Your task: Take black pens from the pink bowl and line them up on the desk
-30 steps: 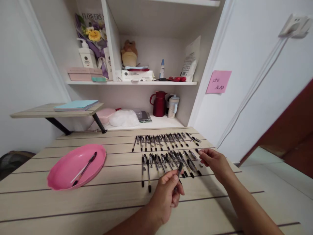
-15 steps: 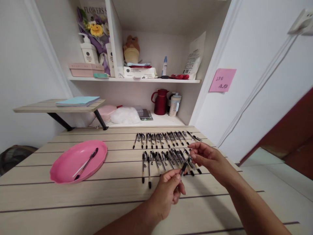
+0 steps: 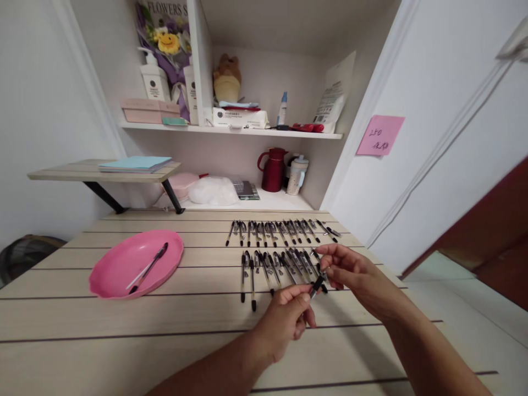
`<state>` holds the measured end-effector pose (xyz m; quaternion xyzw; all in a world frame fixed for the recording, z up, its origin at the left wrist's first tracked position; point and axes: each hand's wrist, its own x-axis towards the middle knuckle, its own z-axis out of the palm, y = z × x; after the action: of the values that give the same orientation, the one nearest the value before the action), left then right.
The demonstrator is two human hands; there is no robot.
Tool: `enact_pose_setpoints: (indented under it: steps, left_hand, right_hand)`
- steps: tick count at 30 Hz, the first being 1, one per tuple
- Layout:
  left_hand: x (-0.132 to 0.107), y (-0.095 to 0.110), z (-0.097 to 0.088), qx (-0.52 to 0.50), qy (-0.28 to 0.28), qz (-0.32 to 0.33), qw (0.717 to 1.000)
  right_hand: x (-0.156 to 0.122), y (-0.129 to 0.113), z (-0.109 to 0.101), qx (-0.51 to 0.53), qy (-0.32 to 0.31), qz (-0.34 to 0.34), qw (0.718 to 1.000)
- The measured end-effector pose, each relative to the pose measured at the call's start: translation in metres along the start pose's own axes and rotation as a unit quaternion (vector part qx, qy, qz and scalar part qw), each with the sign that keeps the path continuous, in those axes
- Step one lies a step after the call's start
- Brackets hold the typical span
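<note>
My left hand (image 3: 291, 313) is closed around a clear pen barrel with a black grip (image 3: 317, 285), its front end slanting up and to the right. At that front end, the fingers of my right hand (image 3: 346, 269) are pinched on a small silvery pen tip (image 3: 324, 271), mostly covered by the fingertips. Behind both hands lie two rows of pen parts: a back row (image 3: 274, 234) and a front row (image 3: 264, 269), with black caps, refills, clear barrels and small metal tips. My hands hide part of the front row's right end.
On the left of the slatted table (image 3: 198, 324) stands a pink dish (image 3: 117, 269) holding a black-capped refill (image 3: 150, 267) and a white stick. A small raised shelf (image 3: 82, 171) carries blue paper. Behind are a red jug (image 3: 272, 170) and a pale cup (image 3: 296, 176).
My right hand's fingers have come down and left onto the front end of the pen barrel; half a second ago they were apart from it. The camera view has shifted slightly.
</note>
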<state>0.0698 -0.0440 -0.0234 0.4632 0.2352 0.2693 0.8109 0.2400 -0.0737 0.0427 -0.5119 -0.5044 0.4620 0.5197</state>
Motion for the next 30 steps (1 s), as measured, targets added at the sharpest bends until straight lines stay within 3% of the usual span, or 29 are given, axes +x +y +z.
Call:
enact_pose_setpoints:
  steps: [14, 21, 30]
  left_hand:
    - [-0.001, -0.008, 0.003, -0.019, 0.005, 0.041, 0.999]
    - [-0.002, -0.003, 0.002, -0.038, -0.038, 0.021, 0.998]
    - [-0.003, 0.000, 0.001, -0.040, -0.028, 0.025, 0.998]
  right_hand:
    - [-0.011, 0.003, 0.011, -0.014, 0.077, -0.008, 0.997]
    - [-0.009, -0.001, 0.007, -0.008, 0.067, -0.006, 0.998]
    - [-0.011, 0.008, 0.005, -0.013, 0.064, 0.023, 0.998]
